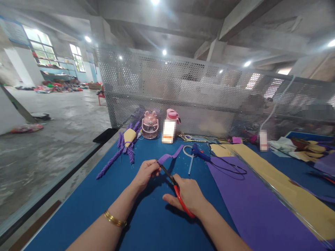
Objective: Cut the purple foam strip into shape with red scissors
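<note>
My left hand (149, 171) pinches one end of a purple strip (171, 156), which curls away across the table toward the back. Red-handled scissors (180, 200) are gripped in my right hand (188, 195), their dark blades pointing up and left. The blade tips meet the strip close beside my left fingertips. Whether the blades have cut into it I cannot tell. Behind my hands lies a blue glue gun (200, 152) with a clear glue stick (191, 164) at it and a black cord.
Purple braided stems with a yellow wrap (130, 136) lie at the back left. A pink clear bottle (150, 125) stands by the perforated metal screen (157, 83). A large purple sheet (251, 202) and a yellow sheet (293, 188) cover the right of the blue table (86, 216).
</note>
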A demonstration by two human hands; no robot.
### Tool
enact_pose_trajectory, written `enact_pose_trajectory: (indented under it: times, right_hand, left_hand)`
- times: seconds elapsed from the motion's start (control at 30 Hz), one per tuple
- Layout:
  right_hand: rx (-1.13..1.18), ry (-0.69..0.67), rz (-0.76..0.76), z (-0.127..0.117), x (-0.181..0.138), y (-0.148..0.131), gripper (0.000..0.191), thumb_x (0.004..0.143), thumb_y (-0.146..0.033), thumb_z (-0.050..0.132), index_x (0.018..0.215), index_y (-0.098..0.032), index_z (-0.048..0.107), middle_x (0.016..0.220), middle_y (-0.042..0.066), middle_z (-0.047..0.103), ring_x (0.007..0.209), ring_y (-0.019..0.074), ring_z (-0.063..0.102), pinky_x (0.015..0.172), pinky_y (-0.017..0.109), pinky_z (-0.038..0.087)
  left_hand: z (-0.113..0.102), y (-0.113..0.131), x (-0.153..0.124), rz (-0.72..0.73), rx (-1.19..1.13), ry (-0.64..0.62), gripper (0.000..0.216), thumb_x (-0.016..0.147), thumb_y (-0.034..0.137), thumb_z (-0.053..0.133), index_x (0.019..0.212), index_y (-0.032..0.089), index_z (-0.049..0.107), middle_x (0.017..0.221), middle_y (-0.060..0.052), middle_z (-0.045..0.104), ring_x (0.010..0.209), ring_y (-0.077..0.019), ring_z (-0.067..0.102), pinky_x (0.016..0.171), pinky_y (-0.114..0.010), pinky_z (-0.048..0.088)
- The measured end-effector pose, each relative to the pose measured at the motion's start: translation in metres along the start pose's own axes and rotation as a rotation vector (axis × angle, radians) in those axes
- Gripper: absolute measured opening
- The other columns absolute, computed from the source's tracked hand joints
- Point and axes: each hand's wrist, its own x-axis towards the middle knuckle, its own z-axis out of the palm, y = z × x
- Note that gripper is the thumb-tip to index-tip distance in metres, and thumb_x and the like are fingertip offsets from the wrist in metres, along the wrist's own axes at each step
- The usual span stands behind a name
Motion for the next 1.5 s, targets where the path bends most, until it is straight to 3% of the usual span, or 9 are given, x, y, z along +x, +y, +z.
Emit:
enact_pose_trajectory:
  times: [0.2,0.43,1.23,1.5]
  right_hand:
    - [0.005,0.004,-0.019,0.000,0.000,0.000,0.051,0.077,-0.066,0.049,0.096,-0.019,0.051,0.064,0.000,0.062,0.059,0.0200,0.062,0.050,0.025,0.021]
    - [-0.021,0.005,-0.019,0.006,0.003,0.003,0.042,0.091,-0.057,0.035,0.093,-0.020,0.055,0.064,0.001,0.065,0.059,0.0195,0.063,0.049,0.026,0.020]
    - [-0.065,-0.042,0.031,0.008,0.005,0.000,0.039,0.092,-0.051,0.040,0.093,-0.017,0.057,0.069,0.005,0.069,0.064,0.0244,0.067,0.048,0.026,0.020]
    - [0.018,-0.032,0.025,0.008,0.005,0.001,0.034,0.093,-0.047,0.037,0.091,-0.018,0.056,0.064,0.004,0.065,0.058,0.0208,0.062,0.048,0.025,0.021]
  left_hand:
    - [0.001,0.002,-0.001,-0.012,0.001,0.001,0.021,0.068,0.032,0.053,0.055,0.016,0.056,0.043,0.002,0.047,0.039,-0.0069,0.032,0.040,-0.021,0.020]
    - [-0.002,-0.004,0.002,0.003,-0.061,-0.019,0.019,0.068,0.028,0.052,0.054,0.016,0.055,0.044,0.002,0.048,0.042,-0.0074,0.034,0.043,-0.021,0.025]
    - [-0.004,-0.009,0.004,0.021,-0.121,-0.048,0.017,0.068,0.020,0.050,0.053,0.015,0.056,0.048,0.002,0.049,0.042,-0.0067,0.036,0.044,-0.020,0.027]
    - [-0.005,-0.010,0.004,0.007,-0.146,-0.057,0.018,0.068,0.021,0.052,0.052,0.015,0.057,0.046,0.002,0.048,0.042,-0.0063,0.035,0.043,-0.020,0.024]
